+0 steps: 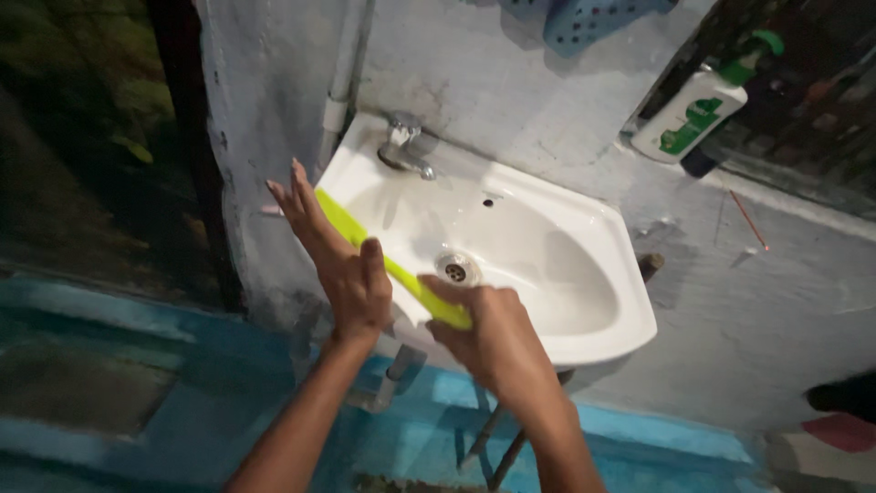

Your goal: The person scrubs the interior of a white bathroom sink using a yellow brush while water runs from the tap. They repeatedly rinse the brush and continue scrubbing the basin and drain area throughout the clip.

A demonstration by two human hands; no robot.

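Over glossy white sink (pixel 584 301) | right hand (pixel 497 342), left hand (pixel 342 265) | yellow-green strip (pixel 401 274)

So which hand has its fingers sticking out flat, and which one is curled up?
The left hand lies flat along the yellow-green strip, fingers stretched toward the wall. The right hand is the curled one, gripping the strip's near end at the sink rim.
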